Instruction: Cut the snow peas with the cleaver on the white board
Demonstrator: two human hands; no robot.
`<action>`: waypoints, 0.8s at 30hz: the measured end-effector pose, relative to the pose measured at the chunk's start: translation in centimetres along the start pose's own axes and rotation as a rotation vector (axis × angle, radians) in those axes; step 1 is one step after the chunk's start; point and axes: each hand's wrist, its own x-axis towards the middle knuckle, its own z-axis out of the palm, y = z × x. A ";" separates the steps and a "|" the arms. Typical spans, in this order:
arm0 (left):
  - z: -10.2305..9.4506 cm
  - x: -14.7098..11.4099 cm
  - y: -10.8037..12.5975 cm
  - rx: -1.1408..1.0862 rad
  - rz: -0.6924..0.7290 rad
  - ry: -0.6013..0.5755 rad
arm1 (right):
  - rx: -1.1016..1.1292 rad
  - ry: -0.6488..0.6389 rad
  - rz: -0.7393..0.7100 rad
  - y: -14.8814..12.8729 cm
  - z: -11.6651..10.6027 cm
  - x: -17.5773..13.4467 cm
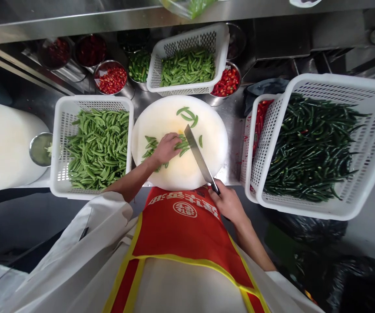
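Observation:
On a round white cutting board, my left hand rests with curled fingers closed over some sugar snap peas, whose tips stick out toward the blade. My right hand grips the black handle of a kitchen knife by the board's near right edge. The blade slants up and left, its edge close beside the held pods. More loose pods lie left of my left hand, and a few others are toward the back of the board.
White baskets of pea pods stand left and behind. A large basket of dark green chillies overlaps a red chilli basket at right. Metal pots of cut red chillies line the back. Another white board sits far left.

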 end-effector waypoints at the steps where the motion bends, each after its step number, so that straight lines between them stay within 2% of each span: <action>1: -0.1 0.0 0.0 -0.012 -0.005 0.001 | -0.007 -0.001 0.002 -0.1 0.0 0.0; 10: -0.3 0.1 -0.5 -0.072 0.013 -0.027 | -0.056 -0.008 -0.035 -0.3 -0.6 0.5; 15: -1.3 -0.2 -1.3 -0.095 0.042 0.027 | -0.054 0.018 -0.044 -1.0 -1.1 0.4; 20: -1.2 0.0 -1.5 -0.067 0.149 -0.064 | -0.065 -0.039 -0.076 -2.1 -1.2 1.0; 24: -0.8 0.0 -1.3 -0.050 0.137 -0.075 | -0.130 -0.084 -0.064 -2.8 -1.9 1.7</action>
